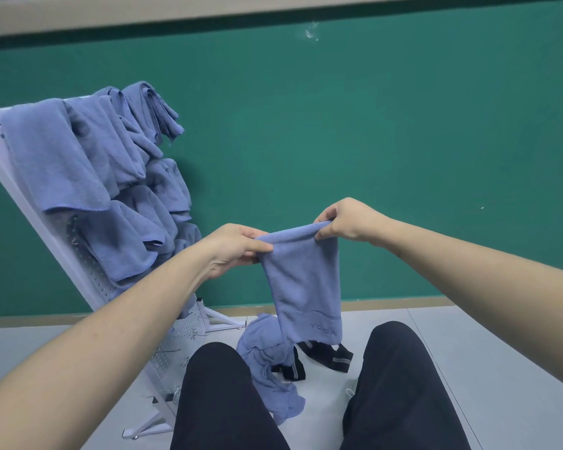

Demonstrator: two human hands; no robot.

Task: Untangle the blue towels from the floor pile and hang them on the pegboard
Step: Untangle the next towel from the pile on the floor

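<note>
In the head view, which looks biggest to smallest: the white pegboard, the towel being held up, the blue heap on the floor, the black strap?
1. pegboard
2. held towel, pinched by left hand and right hand
3. floor heap, similar to the towel, so unsure
4. black strap

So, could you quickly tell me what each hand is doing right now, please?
Left hand: pinches the top edge of the blue towel.
Right hand: pinches the same towel's top edge.

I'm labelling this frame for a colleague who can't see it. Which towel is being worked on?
Against the green wall, right of the white pegboard, both hands pinch one blue towel by its top edge. Unlike the others, it hangs in mid-air, its hem reading YOGA.
</note>
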